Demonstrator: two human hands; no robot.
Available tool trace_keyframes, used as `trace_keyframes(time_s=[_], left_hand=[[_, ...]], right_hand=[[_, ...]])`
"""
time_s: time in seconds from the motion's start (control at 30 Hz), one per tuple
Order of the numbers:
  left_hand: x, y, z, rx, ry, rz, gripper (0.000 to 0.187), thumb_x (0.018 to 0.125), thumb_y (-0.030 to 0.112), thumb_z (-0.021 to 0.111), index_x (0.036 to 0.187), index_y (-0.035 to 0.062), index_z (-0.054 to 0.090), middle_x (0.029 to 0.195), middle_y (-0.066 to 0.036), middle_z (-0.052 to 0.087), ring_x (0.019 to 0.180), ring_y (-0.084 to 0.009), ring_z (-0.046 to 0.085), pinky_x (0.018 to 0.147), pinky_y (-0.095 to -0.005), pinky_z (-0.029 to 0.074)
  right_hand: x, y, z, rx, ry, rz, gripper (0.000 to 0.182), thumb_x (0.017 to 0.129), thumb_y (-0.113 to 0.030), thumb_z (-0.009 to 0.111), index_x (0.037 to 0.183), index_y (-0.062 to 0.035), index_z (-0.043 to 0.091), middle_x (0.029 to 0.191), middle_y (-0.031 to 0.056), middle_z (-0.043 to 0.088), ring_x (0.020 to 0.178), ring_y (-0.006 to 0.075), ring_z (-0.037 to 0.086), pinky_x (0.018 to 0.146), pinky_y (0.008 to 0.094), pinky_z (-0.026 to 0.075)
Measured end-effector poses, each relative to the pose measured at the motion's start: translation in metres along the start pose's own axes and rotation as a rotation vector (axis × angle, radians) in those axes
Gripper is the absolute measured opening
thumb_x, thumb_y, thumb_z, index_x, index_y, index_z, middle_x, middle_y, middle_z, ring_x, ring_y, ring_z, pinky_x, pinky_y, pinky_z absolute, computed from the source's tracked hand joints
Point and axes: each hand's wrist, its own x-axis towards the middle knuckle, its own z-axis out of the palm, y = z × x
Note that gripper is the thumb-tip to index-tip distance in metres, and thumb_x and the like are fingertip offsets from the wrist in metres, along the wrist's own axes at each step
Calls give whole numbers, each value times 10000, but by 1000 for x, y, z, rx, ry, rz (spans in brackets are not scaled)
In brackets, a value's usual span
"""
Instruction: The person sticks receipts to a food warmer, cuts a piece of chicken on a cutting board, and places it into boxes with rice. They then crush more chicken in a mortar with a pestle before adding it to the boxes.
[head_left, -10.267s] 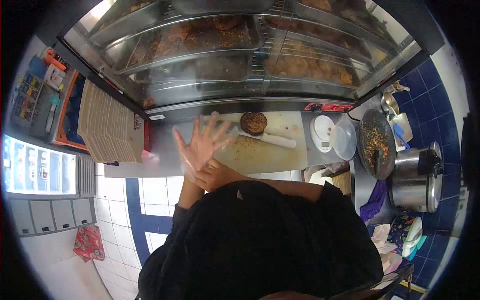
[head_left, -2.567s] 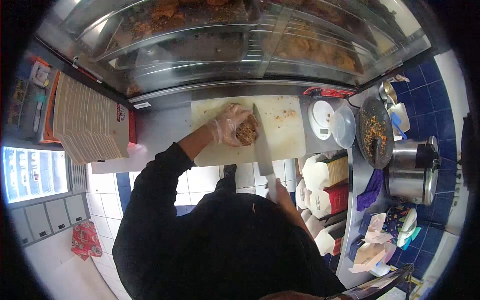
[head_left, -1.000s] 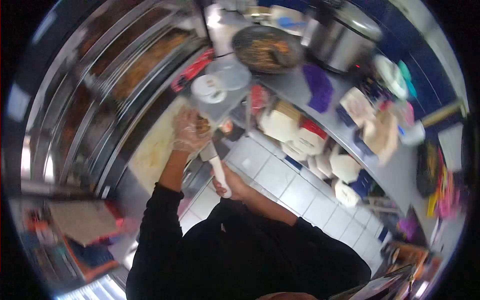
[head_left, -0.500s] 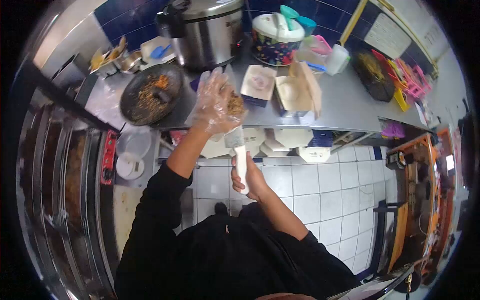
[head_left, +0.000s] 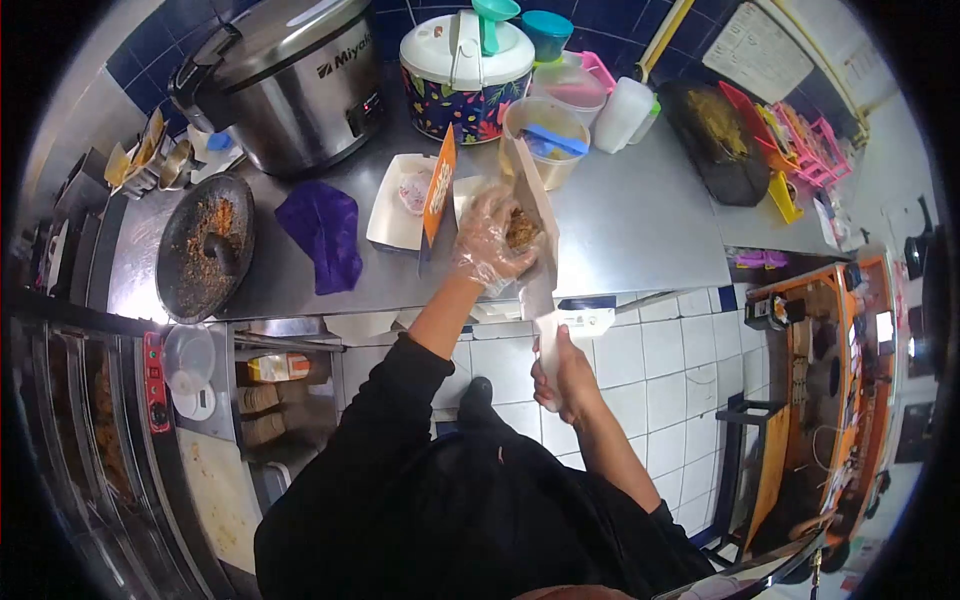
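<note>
My left hand (head_left: pixel 488 240), in a clear plastic glove, curls its fingers around brown, crumbly food (head_left: pixel 521 230). The food rests against the blade of a cleaver (head_left: pixel 538 300). By its white handle, my right hand (head_left: pixel 574 375) grips the cleaver, bare and below the counter edge. Both the food and the blade are at an open paper box (head_left: pixel 541 200), mostly hidden by my left hand. To the left stands another open paper box (head_left: pixel 390 225) with an orange flap and a pale round lump (head_left: pixel 412 192) inside.
A stone mortar (head_left: pixel 180 250) with reddish paste and a purple cloth (head_left: pixel 325 235) lie on the left of the steel counter (head_left: pixel 640 240). Behind are a large rice cooker (head_left: pixel 300 110), a floral container (head_left: pixel 465 95) and plastic tubs (head_left: pixel 560 165). A dark stone slab (head_left: pixel 715 140) sits right.
Both hands have moved right with the food and cleaver, from in front of the boxes to the right-hand box. The purple cloth and mortar are now uncovered, and the view has shifted.
</note>
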Motion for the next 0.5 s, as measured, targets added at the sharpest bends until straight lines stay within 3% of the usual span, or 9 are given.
trace_keyframes(time_s=[0.03, 0.13, 0.17, 0.27, 0.3, 0.4, 0.43, 0.5], left_hand=[[0, -12, 14, 80, -5, 14, 541, 709, 437, 680, 1113, 86, 603, 1320, -168, 440, 1228, -353, 405, 1041, -431, 332], [-1, -27, 37, 37, -109, -151, 473, 748, 412, 664, 1083, 82, 621, 1300, -168, 460, 1236, -342, 399, 1038, -429, 330], [-3, -27, 41, 104, 24, -90, 435, 743, 386, 670, 995, 33, 636, 1174, -176, 550, 1147, -329, 496, 996, -444, 386], [-2, -17, 31, 5, 268, 22, 322, 767, 290, 670, 949, 26, 641, 1141, -168, 576, 1094, -333, 537, 921, -442, 442], [1, -17, 24, -11, 382, 130, 249, 739, 164, 694, 947, 40, 634, 1081, -141, 607, 1026, -319, 576, 870, -406, 471], [-20, -15, -12, 241, 385, 518, 314, 684, 87, 717, 982, 58, 619, 1034, -113, 623, 989, -285, 594, 846, -373, 485], [-31, -2, -33, -19, 305, 315, 348, 647, 39, 717, 980, 78, 625, 1026, -92, 626, 985, -266, 597, 837, -362, 488], [-61, -4, -57, -90, 302, 215, 360, 644, 32, 712, 990, 82, 623, 1024, -83, 628, 986, -260, 596, 838, -369, 487]], right_hand=[[4, 4, -6, -55, 55, -19, 556, 944, -586, 303, 905, -64, 490, 525, 48, 428, 341, 123, 344, 330, 264, 297], [3, 15, -30, -126, 114, -41, 527, 958, -542, 317, 875, -60, 515, 529, 40, 462, 344, 105, 383, 321, 243, 293], [-3, 15, -37, -139, 105, -63, 522, 960, -537, 315, 876, -63, 515, 528, 36, 461, 343, 100, 380, 321, 239, 292], [-13, -5, -47, -162, 56, -74, 495, 981, -505, 277, 887, -78, 510, 525, 26, 454, 351, 88, 372, 326, 227, 290], [-15, -17, -48, -150, 7, -93, 498, 981, -508, 266, 907, -76, 500, 524, 28, 449, 356, 91, 375, 330, 228, 295], [-12, -43, -42, -70, -111, -161, 540, 978, -530, 223, 966, -50, 468, 523, 43, 437, 366, 113, 378, 342, 240, 306], [-11, -51, -39, -62, -122, -183, 546, 978, -532, 220, 970, -46, 469, 524, 45, 437, 365, 113, 374, 342, 241, 299], [-7, -67, -27, -33, -124, -235, 562, 977, -537, 216, 973, -36, 473, 529, 49, 436, 366, 110, 363, 346, 241, 279]])
